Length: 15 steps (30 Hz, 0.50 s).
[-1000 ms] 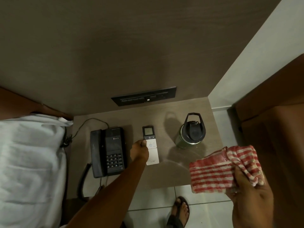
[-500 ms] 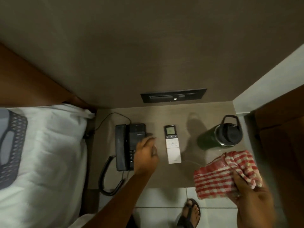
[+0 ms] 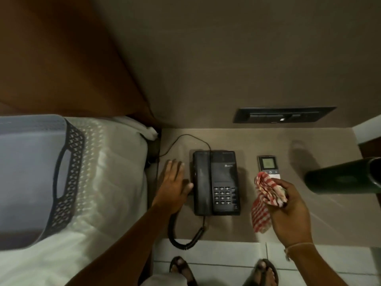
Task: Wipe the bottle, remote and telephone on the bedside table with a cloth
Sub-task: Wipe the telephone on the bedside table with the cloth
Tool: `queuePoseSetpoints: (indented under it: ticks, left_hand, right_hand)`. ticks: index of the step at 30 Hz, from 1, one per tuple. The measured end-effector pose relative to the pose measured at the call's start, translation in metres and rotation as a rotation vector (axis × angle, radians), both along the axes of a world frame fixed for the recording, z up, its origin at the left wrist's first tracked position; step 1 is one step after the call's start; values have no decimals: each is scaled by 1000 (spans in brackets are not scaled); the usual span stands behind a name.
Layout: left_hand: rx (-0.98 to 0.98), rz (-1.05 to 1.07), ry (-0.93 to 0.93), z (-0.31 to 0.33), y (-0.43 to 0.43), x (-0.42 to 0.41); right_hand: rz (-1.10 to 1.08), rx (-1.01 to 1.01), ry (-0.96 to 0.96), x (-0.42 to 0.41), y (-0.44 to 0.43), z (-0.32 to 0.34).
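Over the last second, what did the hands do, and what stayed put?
The left hand left the remote, crossed the telephone and now lies flat beside its left edge. The right hand, still gripping the cloth, carried it over the remote's lower part. Telephone, remote and bottle stayed put.

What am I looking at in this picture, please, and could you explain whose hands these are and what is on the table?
There is no machine here. A person wears a camera on the head, and it looks down at their own two hands. On the bedside table are a black telephone, a remote with a small screen, and a dark bottle at the right edge. The right hand grips a red checked cloth over the remote's lower part. The left hand lies open beside the telephone.
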<state>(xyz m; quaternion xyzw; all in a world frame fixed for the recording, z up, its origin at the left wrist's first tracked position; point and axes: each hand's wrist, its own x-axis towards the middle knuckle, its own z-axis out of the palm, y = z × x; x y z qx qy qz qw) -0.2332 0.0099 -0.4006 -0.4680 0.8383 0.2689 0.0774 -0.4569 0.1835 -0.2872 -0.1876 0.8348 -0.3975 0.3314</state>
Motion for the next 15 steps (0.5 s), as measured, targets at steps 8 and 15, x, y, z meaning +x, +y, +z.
queuePoseSetpoints:
  ticks: [8,15]
  left_hand:
    - [9,-43,22,-30,-7,2]
    - [-27,-10,93,-45,-13,7]
  right_hand:
    - [132,-16,208,11,-37,-24]
    - [360,-58,504,16,-87,-25]
